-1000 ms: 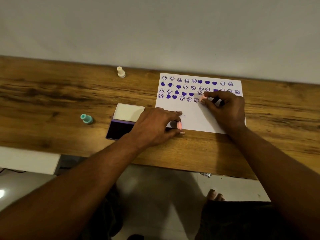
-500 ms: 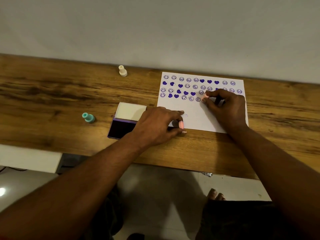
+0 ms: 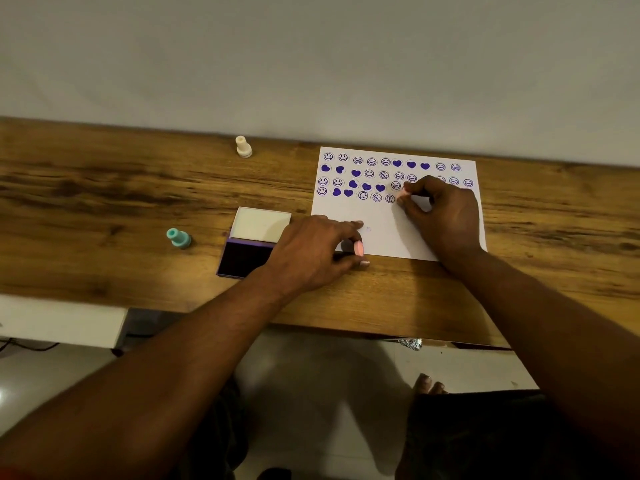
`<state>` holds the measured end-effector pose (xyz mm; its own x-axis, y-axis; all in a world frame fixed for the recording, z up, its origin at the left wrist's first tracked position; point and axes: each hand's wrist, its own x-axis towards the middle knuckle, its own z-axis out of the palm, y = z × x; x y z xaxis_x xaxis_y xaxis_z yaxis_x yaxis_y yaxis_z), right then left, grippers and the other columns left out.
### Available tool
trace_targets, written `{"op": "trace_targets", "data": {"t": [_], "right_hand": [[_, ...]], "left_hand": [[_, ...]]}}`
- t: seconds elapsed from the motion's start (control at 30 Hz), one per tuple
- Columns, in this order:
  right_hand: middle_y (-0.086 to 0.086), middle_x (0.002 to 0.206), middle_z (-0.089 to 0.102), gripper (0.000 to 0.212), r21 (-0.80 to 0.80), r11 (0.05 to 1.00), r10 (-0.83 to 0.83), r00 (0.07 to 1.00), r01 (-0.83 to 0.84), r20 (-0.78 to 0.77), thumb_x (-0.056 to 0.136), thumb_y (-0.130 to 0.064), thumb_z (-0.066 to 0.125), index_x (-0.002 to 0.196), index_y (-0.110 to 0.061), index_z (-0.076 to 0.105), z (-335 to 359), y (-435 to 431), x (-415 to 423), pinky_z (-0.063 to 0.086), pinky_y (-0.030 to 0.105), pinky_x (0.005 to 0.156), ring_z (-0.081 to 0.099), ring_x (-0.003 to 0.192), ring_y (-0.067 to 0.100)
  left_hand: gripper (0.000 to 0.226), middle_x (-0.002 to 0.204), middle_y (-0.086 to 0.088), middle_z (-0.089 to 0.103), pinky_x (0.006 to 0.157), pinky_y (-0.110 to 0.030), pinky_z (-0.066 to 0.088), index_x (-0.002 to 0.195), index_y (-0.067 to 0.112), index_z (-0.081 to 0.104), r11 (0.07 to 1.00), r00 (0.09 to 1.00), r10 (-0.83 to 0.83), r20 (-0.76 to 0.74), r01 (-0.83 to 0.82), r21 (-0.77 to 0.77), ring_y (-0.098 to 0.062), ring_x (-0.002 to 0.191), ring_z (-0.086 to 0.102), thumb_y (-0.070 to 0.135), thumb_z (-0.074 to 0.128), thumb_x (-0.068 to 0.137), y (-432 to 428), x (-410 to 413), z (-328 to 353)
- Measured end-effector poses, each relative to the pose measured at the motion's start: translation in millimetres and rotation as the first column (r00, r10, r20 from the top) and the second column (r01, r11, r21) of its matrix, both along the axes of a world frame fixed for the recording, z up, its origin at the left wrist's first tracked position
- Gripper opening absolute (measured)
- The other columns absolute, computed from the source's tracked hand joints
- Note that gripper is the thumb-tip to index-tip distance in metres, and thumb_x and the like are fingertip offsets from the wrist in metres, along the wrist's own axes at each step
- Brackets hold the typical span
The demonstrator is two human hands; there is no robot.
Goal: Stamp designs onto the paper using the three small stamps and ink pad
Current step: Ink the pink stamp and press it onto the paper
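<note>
A white paper point(image 3: 388, 233) lies on the wooden table, with several rows of purple smileys and hearts on its upper half. My right hand point(image 3: 441, 211) pinches a small pink stamp point(image 3: 401, 195) and holds it down on the paper at the right end of the fourth row. My left hand point(image 3: 311, 251) rests on the paper's near left corner with a small pink round cap point(image 3: 359, 248) between finger and thumb. The open ink pad point(image 3: 242, 256), its white lid point(image 3: 259, 224) tipped back, sits just left of that hand. A teal stamp point(image 3: 178, 238) and a cream stamp point(image 3: 243, 147) stand apart on the table.
The wooden table point(image 3: 104, 188) runs along a plain grey wall. Its near edge is just below my left wrist, with a tiled floor and a bare foot point(image 3: 427, 384) beneath. A white shelf point(image 3: 59, 322) juts out under the table at the left.
Both hands stay almost where they were. My right hand keeps the pink stamp at the end of the fourth row, and my left hand still rests on the paper's corner.
</note>
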<state>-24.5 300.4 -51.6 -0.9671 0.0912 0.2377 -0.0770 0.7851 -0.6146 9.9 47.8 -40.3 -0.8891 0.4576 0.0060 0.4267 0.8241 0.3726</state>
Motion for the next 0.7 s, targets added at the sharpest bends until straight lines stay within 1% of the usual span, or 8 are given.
{"op": "trace_targets", "data": {"t": [0.13, 0.17, 0.23, 0.3, 0.4, 0.47, 0.6, 0.7], "right_hand": [[-0.002, 0.105, 0.081, 0.022, 0.095, 0.995, 0.033, 0.999, -0.033, 0.007, 0.093, -0.039, 0.077, 0.107, -0.022, 0.078, 6, 0, -1, 0.049, 0.030, 0.072, 0.068, 0.081, 0.019], [-0.003, 0.102, 0.080, 0.021, 0.028, 0.999, 0.034, 0.999, -0.034, 0.009, 0.092, -0.036, 0.080, 0.106, -0.022, 0.079, 9, 0, -2, 0.048, 0.028, 0.071, 0.065, 0.077, 0.016], [-0.007, 0.095, 0.080, 0.018, -0.251, 0.967, -0.043, 0.999, 0.036, -0.020, 0.087, -0.031, 0.085, 0.101, -0.020, 0.079, 20, 5, -6, 0.050, 0.022, 0.070, 0.065, 0.074, 0.011], [-0.006, 0.090, 0.081, 0.022, -0.532, 0.840, -0.158, 0.986, 0.108, -0.049, 0.083, -0.026, 0.089, 0.100, -0.018, 0.077, 31, 12, -12, 0.054, 0.021, 0.070, 0.073, 0.077, 0.009], [0.021, 0.100, 0.079, 0.034, -0.761, 0.637, -0.228, 0.973, 0.120, -0.038, 0.081, -0.016, 0.091, 0.108, -0.005, 0.074, 36, 22, -20, 0.061, 0.031, 0.084, 0.079, 0.095, 0.028], [0.029, 0.104, 0.076, 0.035, -0.789, 0.600, -0.232, 0.973, 0.135, -0.010, 0.082, -0.012, 0.090, 0.110, 0.000, 0.072, 33, 22, -22, 0.060, 0.031, 0.085, 0.078, 0.096, 0.031], [0.024, 0.104, 0.077, 0.037, -0.775, 0.612, -0.214, 0.976, 0.159, 0.031, 0.084, -0.011, 0.088, 0.113, 0.004, 0.071, 24, 16, -23, 0.059, 0.029, 0.081, 0.077, 0.093, 0.024], [0.012, 0.098, 0.082, 0.038, -0.765, 0.630, -0.155, 0.987, 0.135, 0.047, 0.085, -0.014, 0.088, 0.117, -0.001, 0.073, 26, 9, -21, 0.058, 0.026, 0.076, 0.079, 0.092, 0.018]], "left_hand": [[0.057, 0.139, 0.013, 0.068, 0.097, -0.039, 0.049, 0.136, 0.038, 0.066, 1.000, 1.000, 0.016, 0.008, -0.016, 0.009, -0.018, 0.122, 0.061, 0.067, 0.069, 0.088, 1, -1, 1], [0.057, 0.138, 0.012, 0.069, 0.097, -0.039, 0.049, 0.137, 0.038, 0.065, 1.000, 1.000, 0.019, 0.012, -0.019, 0.011, -0.018, 0.121, 0.061, 0.067, 0.069, 0.088, 1, -1, 1], [0.058, 0.137, 0.011, 0.069, 0.098, -0.039, 0.049, 0.139, 0.038, 0.064, 1.000, 0.999, 0.027, 0.020, -0.027, 0.014, -0.018, 0.122, 0.061, 0.066, 0.069, 0.089, 1, -1, 0], [0.059, 0.137, 0.009, 0.070, 0.100, -0.041, 0.049, 0.140, 0.038, 0.063, 0.999, 0.999, 0.034, 0.031, -0.034, 0.019, -0.019, 0.123, 0.061, 0.067, 0.069, 0.089, 0, -1, 0], [0.056, 0.139, 0.010, 0.068, 0.100, -0.039, 0.049, 0.139, 0.037, 0.064, 0.999, 0.999, 0.026, 0.033, -0.027, 0.039, -0.018, 0.123, 0.061, 0.064, 0.069, 0.090, -1, -1, 0], [0.055, 0.140, 0.012, 0.068, 0.099, -0.039, 0.049, 0.137, 0.037, 0.065, 0.999, 1.000, 0.019, 0.024, -0.020, 0.045, -0.017, 0.122, 0.061, 0.064, 0.069, 0.090, -2, -1, -1], [0.057, 0.141, 0.011, 0.067, 0.100, -0.039, 0.049, 0.138, 0.038, 0.064, 0.998, 1.000, 0.022, 0.005, -0.022, 0.065, -0.018, 0.124, 0.060, 0.067, 0.068, 0.090, -3, -1, 0], [0.057, 0.133, 0.007, 0.072, 0.087, -0.032, 0.047, 0.135, 0.035, 0.068, 0.988, 0.998, 0.058, -0.027, -0.053, 0.146, -0.019, 0.116, 0.064, 0.068, 0.069, 0.088, -3, -1, 3]]}}
